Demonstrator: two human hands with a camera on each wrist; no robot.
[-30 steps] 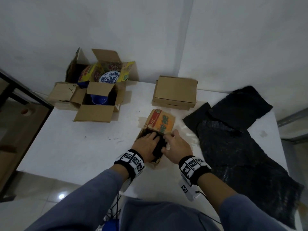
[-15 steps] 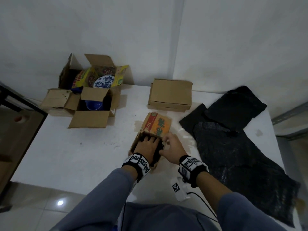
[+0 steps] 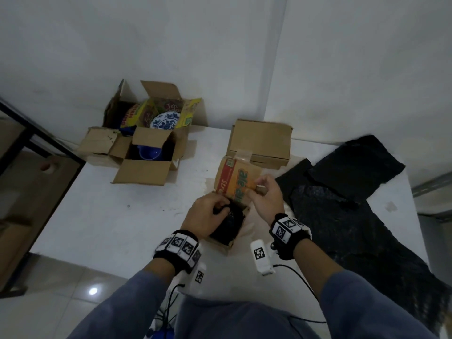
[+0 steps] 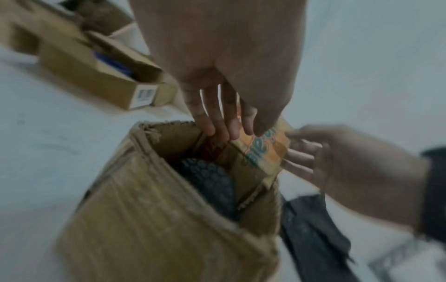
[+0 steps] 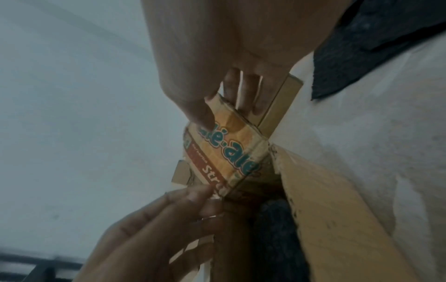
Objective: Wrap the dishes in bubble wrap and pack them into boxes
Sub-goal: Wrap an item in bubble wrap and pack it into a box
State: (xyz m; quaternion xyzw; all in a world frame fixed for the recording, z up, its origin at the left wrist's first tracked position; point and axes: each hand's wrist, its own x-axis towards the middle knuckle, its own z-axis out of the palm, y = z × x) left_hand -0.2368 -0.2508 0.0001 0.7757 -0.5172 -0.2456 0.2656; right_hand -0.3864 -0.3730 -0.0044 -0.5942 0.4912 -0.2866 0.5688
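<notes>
A small worn cardboard box (image 3: 228, 242) stands at the table's front with a dish in black bubble wrap (image 3: 230, 223) inside it. Its orange printed flap (image 3: 232, 179) rises at the far side. My left hand (image 3: 210, 214) curls over the box's far left rim, by the flap's base. My right hand (image 3: 264, 194) pinches the flap's free edge. In the left wrist view, my fingertips (image 4: 217, 129) sit at the flap's (image 4: 265, 152) hinge, above the wrapped dish (image 4: 212, 177). In the right wrist view, my thumb lies on the flap's (image 5: 229, 150) printed face, with the fingers (image 5: 243, 95) behind it.
Black bubble wrap sheets (image 3: 342, 216) cover the table's right side. A closed brown box (image 3: 261, 140) stands just behind the flap. At the back left, open boxes (image 3: 144, 167) hold a blue-and-white plate (image 3: 166, 121) and a blue bowl (image 3: 149, 152). The table edge runs under my wrists.
My right hand left the box's right rim, took the orange flap and lifted it toward me. My left hand shifted from the wrapped dish to the far left rim.
</notes>
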